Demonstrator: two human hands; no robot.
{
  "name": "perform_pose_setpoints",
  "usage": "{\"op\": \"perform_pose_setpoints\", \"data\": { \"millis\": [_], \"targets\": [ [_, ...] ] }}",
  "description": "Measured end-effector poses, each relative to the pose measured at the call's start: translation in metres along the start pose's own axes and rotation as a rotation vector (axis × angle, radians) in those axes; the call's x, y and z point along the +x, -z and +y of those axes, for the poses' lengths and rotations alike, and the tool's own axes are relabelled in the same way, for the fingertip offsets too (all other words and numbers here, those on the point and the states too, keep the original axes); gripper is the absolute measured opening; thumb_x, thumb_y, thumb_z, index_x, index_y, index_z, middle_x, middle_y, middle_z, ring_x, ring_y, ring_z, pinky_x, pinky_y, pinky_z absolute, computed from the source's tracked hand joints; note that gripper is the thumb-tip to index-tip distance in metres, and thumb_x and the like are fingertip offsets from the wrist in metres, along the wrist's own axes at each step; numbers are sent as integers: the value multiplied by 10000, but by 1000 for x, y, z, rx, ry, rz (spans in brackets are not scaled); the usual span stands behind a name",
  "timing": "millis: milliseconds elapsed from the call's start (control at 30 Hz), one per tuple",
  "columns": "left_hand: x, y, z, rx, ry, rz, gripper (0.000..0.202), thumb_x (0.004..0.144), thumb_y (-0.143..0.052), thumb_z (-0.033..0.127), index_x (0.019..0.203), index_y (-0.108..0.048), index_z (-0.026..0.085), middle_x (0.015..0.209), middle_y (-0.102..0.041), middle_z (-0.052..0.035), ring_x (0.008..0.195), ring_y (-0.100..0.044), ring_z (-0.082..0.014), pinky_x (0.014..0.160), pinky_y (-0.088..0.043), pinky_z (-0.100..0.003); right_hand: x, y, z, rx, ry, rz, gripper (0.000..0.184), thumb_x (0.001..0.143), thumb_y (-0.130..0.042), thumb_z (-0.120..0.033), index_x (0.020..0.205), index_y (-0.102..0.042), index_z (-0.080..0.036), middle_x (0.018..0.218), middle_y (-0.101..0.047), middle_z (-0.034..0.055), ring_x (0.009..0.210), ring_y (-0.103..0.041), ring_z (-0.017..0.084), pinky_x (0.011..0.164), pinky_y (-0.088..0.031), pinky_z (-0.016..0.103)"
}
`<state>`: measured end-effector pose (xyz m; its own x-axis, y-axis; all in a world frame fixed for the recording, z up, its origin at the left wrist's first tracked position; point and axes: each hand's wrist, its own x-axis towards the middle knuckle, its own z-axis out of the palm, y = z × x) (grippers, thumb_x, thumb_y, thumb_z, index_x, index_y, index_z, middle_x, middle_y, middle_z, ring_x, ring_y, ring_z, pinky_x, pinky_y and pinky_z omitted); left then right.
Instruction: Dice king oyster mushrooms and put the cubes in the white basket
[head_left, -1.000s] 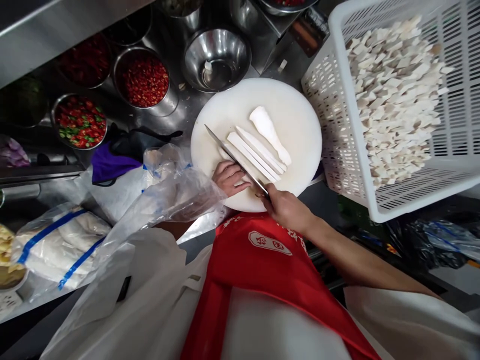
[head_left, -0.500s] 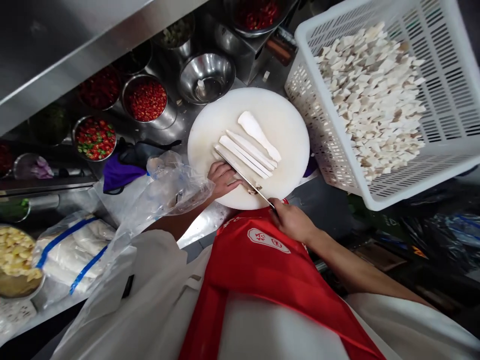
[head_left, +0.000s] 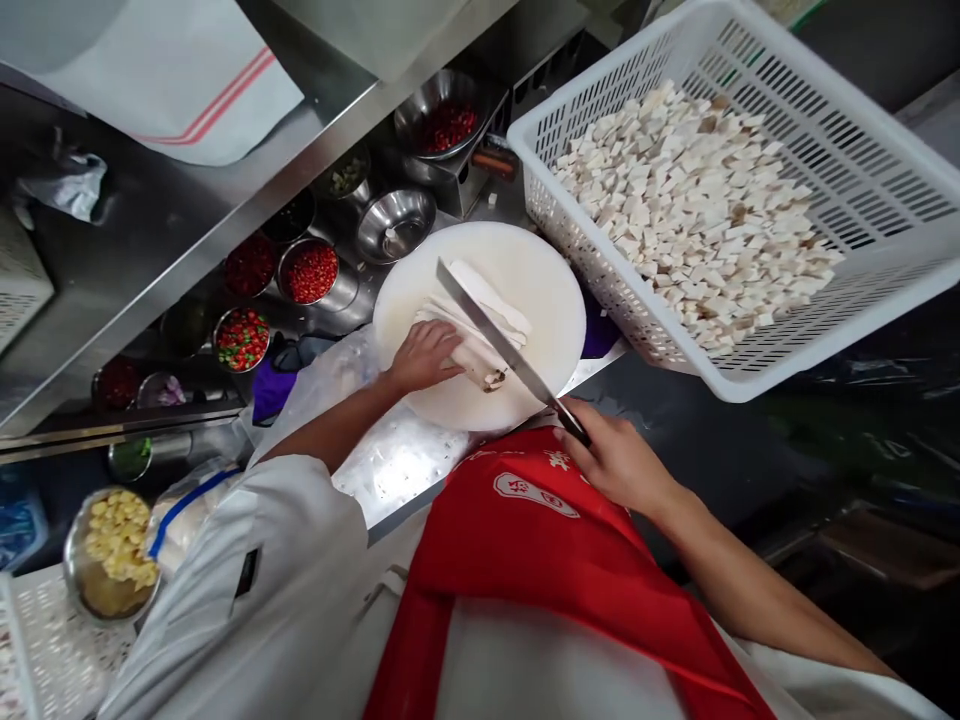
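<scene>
White king oyster mushroom slices (head_left: 491,295) lie lengthwise on a round white cutting board (head_left: 551,375). My left hand (head_left: 426,355) is curled over the left end of a mushroom piece (head_left: 478,362) at the near side, with fingers on top and thumb along its near edge. A brownish end of that piece shows beyond my thumb. My right hand (head_left: 619,458) grips the dark handle of a long kitchen knife (head_left: 499,338). Its blade slants up and left above the slices, hiding part of them.
A white plastic basket (head_left: 720,378) heaped with diced mushroom (head_left: 690,210) stands at the right. Behind the board are a steel bowl (head_left: 396,226) and containers of chopped red chillies (head_left: 309,272). A steel shelf edge (head_left: 247,210) overhangs the left. A plastic bag (head_left: 322,395) lies beside my left forearm.
The knife has risen from beside the near mushroom piece and now crosses above the slices. The slices lie closer together. My view has shifted, showing more of the shelf.
</scene>
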<state>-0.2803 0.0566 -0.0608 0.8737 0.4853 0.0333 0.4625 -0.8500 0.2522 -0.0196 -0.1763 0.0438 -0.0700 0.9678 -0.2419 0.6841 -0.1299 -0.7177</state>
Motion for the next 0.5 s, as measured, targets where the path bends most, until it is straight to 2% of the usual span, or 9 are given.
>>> {"op": "perform_pose_setpoints", "data": {
  "millis": [100,167,267,367,433,500],
  "targets": [
    [38,21,-11,-14,-75,-199,855,719,-749,600,1423,-474,201,1485,-439,-152,1405,-351,-350,1187,-237,-518,-17,2,12,62,-140,68,372,975,-427,-374,1293,-516,-205,994,-731,91,748,-699,236,669,-498,320],
    [69,30,-21,-42,-101,-304,940,692,-770,582,1474,-404,211,1553,-352,-138,1446,-286,-354,1205,-197,-519,-29,0,22,123,-242,88,390,967,-443,-409,1290,-515,-203,907,-729,71,660,-685,228,614,-490,314],
    [118,31,-38,-46,-49,-333,786,771,-712,451,1467,-417,233,1566,-342,-104,1453,-278,-332,1201,-213,-506,-49,-4,37,216,-354,107,379,961,-454,-453,1246,-523,-214,770,-696,26,561,-645,211,568,-479,308],
    [152,24,-55,-6,38,-380,603,732,-697,287,1320,-580,228,1406,-528,-93,1325,-442,-304,1125,-358,-449,-67,-4,48,248,-368,69,360,959,-459,-464,1222,-526,-227,737,-682,14,529,-615,203,564,-475,311],
    [162,21,-65,-2,108,-426,475,655,-717,229,1130,-687,221,1200,-635,-75,1150,-559,-275,1016,-457,-385,-74,-1,51,242,-325,21,347,967,-444,-446,1226,-527,-229,784,-696,30,562,-621,207,595,-479,319],
    [160,23,-73,-47,219,-366,345,622,-724,202,967,-722,210,1041,-660,-60,1001,-604,-241,934,-495,-347,-77,2,52,236,-285,-34,339,978,-419,-432,1226,-531,-229,817,-704,44,607,-635,218,626,-480,327]
  ]
}}
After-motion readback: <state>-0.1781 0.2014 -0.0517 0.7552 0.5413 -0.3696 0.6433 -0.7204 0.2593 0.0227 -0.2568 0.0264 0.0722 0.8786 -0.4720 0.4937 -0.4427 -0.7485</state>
